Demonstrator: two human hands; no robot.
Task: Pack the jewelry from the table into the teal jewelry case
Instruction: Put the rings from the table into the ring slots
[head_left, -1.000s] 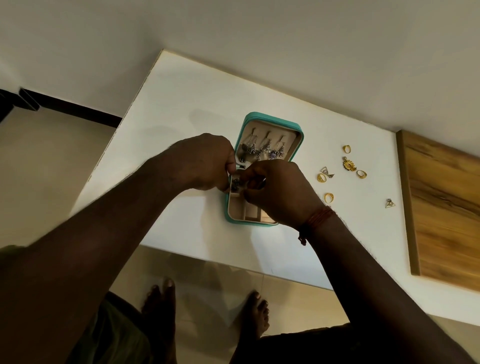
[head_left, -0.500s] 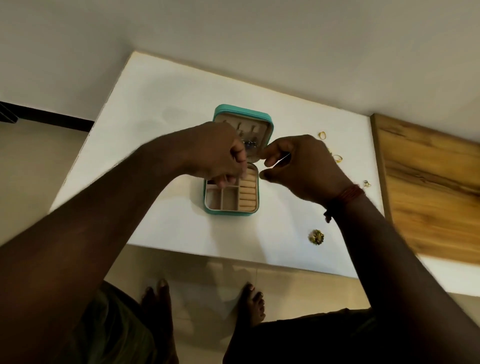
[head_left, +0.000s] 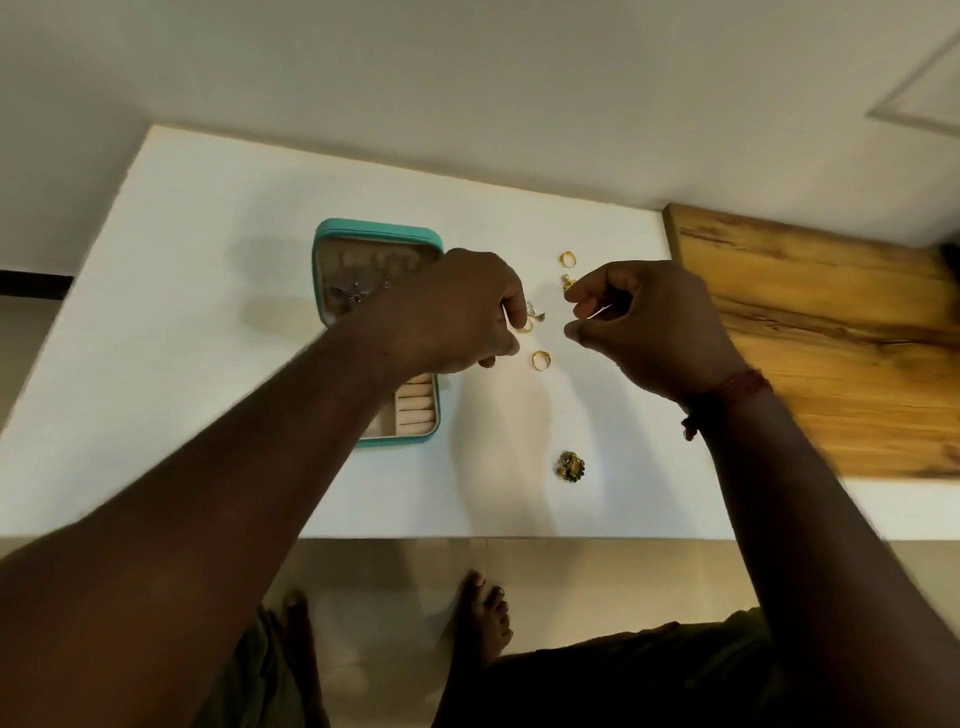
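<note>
The teal jewelry case (head_left: 375, 229) lies open on the white table (head_left: 208, 322). Silver pieces sit in its lid, and my left forearm crosses over its base. My left hand (head_left: 457, 312) is just right of the case, fingers curled down. Its fingertips are at a silver piece (head_left: 536, 312) and a gold ring (head_left: 525, 327); a grip is not clear. My right hand (head_left: 654, 327) hovers to the right with thumb and forefinger apart, beside a small gold piece (head_left: 569, 282). Two more gold rings (head_left: 568, 258) (head_left: 541, 359) lie nearby. A round dark-and-gold ornament (head_left: 571, 466) sits near the front edge.
A wooden panel (head_left: 831, 338) adjoins the table on the right. A pale wall runs along the table's far edge. Below the front edge are the floor and my bare feet (head_left: 483, 618).
Both hands have left the case and moved right to the loose jewelry. The view has shifted right. The round ornument now lies on the table near the front edge.
</note>
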